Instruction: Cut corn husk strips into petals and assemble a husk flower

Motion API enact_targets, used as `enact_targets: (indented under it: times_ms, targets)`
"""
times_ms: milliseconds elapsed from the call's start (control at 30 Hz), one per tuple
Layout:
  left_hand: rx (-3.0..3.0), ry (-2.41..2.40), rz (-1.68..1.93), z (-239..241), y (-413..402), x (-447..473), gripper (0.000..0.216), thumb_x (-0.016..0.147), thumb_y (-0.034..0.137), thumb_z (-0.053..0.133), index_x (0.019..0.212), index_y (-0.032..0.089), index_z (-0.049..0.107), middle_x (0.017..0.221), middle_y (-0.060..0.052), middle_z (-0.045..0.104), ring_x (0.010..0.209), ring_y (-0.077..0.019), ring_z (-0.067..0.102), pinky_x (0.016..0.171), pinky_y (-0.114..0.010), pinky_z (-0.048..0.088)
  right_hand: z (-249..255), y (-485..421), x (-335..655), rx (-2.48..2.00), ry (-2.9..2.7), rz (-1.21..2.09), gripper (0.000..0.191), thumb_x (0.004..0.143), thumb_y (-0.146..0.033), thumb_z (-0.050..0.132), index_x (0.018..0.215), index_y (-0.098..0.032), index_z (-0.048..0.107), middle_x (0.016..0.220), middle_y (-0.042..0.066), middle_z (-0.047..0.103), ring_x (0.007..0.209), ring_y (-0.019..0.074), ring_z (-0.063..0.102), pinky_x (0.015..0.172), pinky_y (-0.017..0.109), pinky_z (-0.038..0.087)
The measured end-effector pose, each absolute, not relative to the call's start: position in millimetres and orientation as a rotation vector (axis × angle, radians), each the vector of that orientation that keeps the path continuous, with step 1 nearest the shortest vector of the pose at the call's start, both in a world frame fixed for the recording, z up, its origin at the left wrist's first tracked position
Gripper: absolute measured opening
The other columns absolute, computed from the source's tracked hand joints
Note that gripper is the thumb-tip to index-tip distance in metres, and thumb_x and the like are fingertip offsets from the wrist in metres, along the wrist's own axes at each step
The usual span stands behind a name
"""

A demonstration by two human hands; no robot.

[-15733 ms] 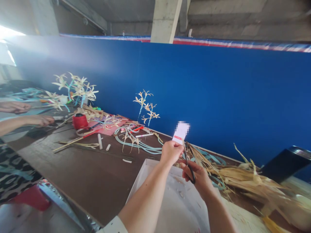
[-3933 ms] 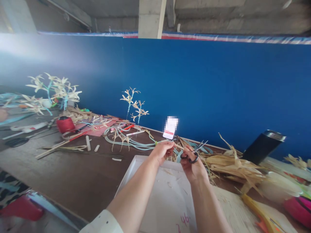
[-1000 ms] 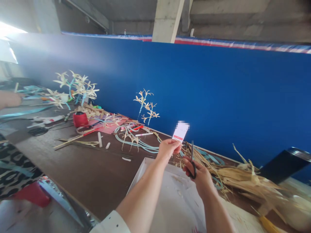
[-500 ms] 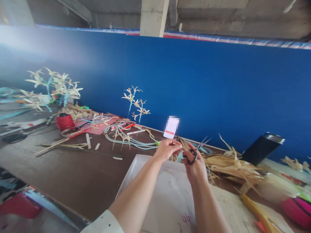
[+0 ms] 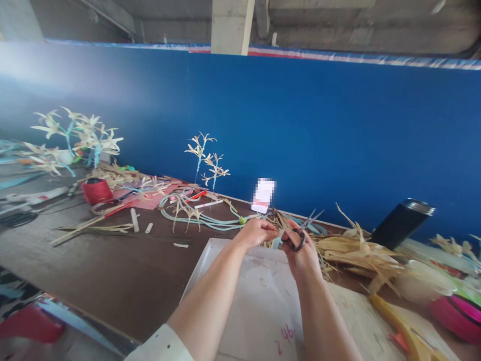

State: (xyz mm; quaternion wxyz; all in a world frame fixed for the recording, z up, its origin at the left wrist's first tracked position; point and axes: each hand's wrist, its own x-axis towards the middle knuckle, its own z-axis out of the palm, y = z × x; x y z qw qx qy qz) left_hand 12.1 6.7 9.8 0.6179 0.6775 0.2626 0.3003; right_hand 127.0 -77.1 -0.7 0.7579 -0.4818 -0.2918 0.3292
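My right hand (image 5: 305, 258) is closed round a pair of scissors (image 5: 297, 241) by the dark handles, and the blades point up and to the right, apart from each other. Just to its left, my left hand (image 5: 255, 232) is pinched, its fingertips close to the right fingers; whatever lies between them is too small to make out. Both hands are above the far edge of a white tray (image 5: 259, 301) with pink handwriting on it. Dried corn husks (image 5: 355, 253) lie right of my right hand. A phone (image 5: 259, 207) with a lit screen leans behind the hands.
A black flask (image 5: 402, 225) leans at the right, above a yellow tool (image 5: 402, 321) and a pink round thing (image 5: 456, 316). Pale blue cords (image 5: 203, 220) and husk flowers (image 5: 216, 170) are left of the phone. A red spool (image 5: 96, 191) stands farther left. The blue wall (image 5: 319, 125) borders the table.
The view has shifted slightly. The strip-like brown piece near my fingertips shows less clearly now. Both hands stay close together, and the scissors remain in my right hand.
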Motion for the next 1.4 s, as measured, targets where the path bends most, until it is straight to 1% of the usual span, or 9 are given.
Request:
enact_targets:
  times_ms: [133, 467, 700, 933, 1000, 1100, 1200, 1267, 1400]
  targets:
    - [1.645, 0.613, 0.656, 7, 8, 11, 0.032, 0.058, 0.042, 0.072, 0.079, 0.017, 0.072, 0.070, -0.002, 0.066, 0.063, -0.0116, 0.056, 0.062, -0.021, 0.042, -2, -76, 128, -1.004, -0.631, 0.761, 0.050, 0.061, -0.033, 0.075, 0.106, -0.020, 0.058, 0.063, -0.003, 0.055, 0.055, 0.0096, 0.049, 0.044, 0.020, 0.034]
    - [1.558, 0.515, 0.662, 9, 2, 14, 0.036, 0.058, 0.044, 0.073, 0.078, 0.014, 0.067, 0.069, -0.004, 0.063, 0.057, -0.0105, 0.057, 0.053, -0.021, 0.042, -3, -76, 129, -0.952, -0.571, 0.830, 0.045, 0.061, -0.030, 0.077, 0.101, -0.020, 0.060, 0.064, -0.004, 0.056, 0.054, 0.0082, 0.049, 0.047, 0.020, 0.038]
    - [1.360, 0.469, 0.603, 13, -4, 17, 0.038, 0.055, 0.039, 0.078, 0.077, 0.012, 0.064, 0.076, -0.006, 0.066, 0.071, -0.0175, 0.065, 0.071, -0.031, 0.053, -9, -75, 132, -1.011, -0.587, 0.775, 0.050, 0.060, -0.033, 0.078, 0.105, -0.021, 0.060, 0.064, -0.004, 0.058, 0.052, 0.0072, 0.049, 0.047, 0.018, 0.036]
    - [1.346, 0.552, 0.683, 9, 1, 20, 0.032, 0.062, 0.039, 0.073, 0.077, 0.011, 0.064, 0.073, -0.007, 0.068, 0.068, -0.0163, 0.065, 0.068, -0.029, 0.054, -8, -74, 131, -1.098, -0.581, 0.743, 0.051, 0.059, -0.041, 0.076, 0.103, -0.021, 0.062, 0.071, -0.001, 0.062, 0.056, 0.0094, 0.051, 0.046, 0.019, 0.035]
    - [1.305, 0.606, 0.761, 9, 4, 20, 0.027, 0.066, 0.036, 0.071, 0.077, 0.012, 0.064, 0.071, -0.006, 0.067, 0.066, -0.0155, 0.065, 0.067, -0.028, 0.053, -7, -76, 130, -1.170, -0.607, 0.759, 0.048, 0.060, -0.046, 0.074, 0.099, -0.021, 0.063, 0.071, 0.000, 0.062, 0.056, 0.0100, 0.050, 0.043, 0.018, 0.032]
    - [1.292, 0.673, 0.883, 10, 8, 19, 0.022, 0.070, 0.033, 0.067, 0.078, 0.012, 0.065, 0.070, -0.006, 0.067, 0.064, -0.0145, 0.064, 0.063, -0.026, 0.053, -5, -78, 126, -1.324, -0.771, 0.832, 0.038, 0.064, -0.051, 0.070, 0.082, -0.017, 0.065, 0.060, 0.001, 0.059, 0.051, 0.0100, 0.046, 0.040, 0.019, 0.025]
    - [1.334, 0.718, 0.993, 12, 11, 16, 0.020, 0.071, 0.032, 0.065, 0.076, 0.013, 0.066, 0.068, -0.005, 0.067, 0.065, -0.0155, 0.065, 0.060, -0.025, 0.052, -1, -81, 120, -1.423, -0.991, 0.915, 0.035, 0.067, -0.050, 0.067, 0.070, -0.015, 0.065, 0.054, 0.001, 0.056, 0.048, 0.0097, 0.044, 0.041, 0.020, 0.025]
    - [1.336, 0.723, 1.037, 14, 11, 15, 0.019, 0.072, 0.032, 0.064, 0.076, 0.013, 0.066, 0.067, -0.004, 0.066, 0.065, -0.0164, 0.065, 0.058, -0.025, 0.052, 1, -82, 116, -1.430, -1.072, 0.951, 0.034, 0.068, -0.048, 0.067, 0.072, -0.015, 0.066, 0.053, 0.001, 0.056, 0.048, 0.0104, 0.045, 0.042, 0.021, 0.026]
    - [1.325, 0.726, 1.047, 18, 10, 14, 0.016, 0.073, 0.028, 0.062, 0.076, 0.013, 0.066, 0.066, -0.004, 0.066, 0.061, -0.0162, 0.064, 0.056, -0.026, 0.053, 5, -85, 114, -1.405, -1.132, 0.942, 0.037, 0.071, -0.046, 0.066, 0.090, -0.014, 0.068, 0.050, 0.000, 0.054, 0.049, 0.0110, 0.045, 0.044, 0.022, 0.028]
